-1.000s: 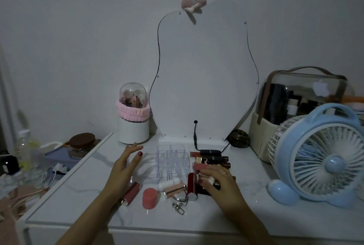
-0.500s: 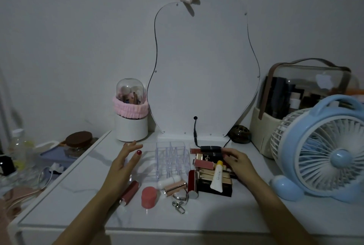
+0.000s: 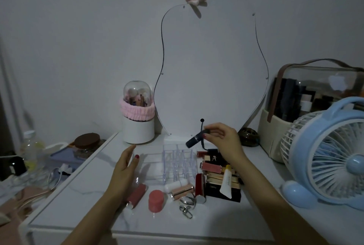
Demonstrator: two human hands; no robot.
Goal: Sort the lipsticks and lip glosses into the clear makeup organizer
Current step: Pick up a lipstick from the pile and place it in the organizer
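Note:
A clear organizer with several small cells stands mid-table. My right hand pinches a dark lipstick and holds it tilted just above the organizer's back right corner. My left hand rests flat on the table left of the organizer, fingers straight. Right of the organizer lies a pile of lipsticks and glosses, with a white tube on top. In front lie a red lipstick, a rose-gold lipstick, a white tube, a pink jar and a pink gloss.
A keyring clip lies at the front. A curvy mirror stands behind, with a white brush holder at its left. A blue fan and a cosmetic case fill the right side. Clutter sits off the table's left edge.
My right hand picked the dark lipstick off the pile and lifted it up and left, over the organizer. My left hand stayed put.

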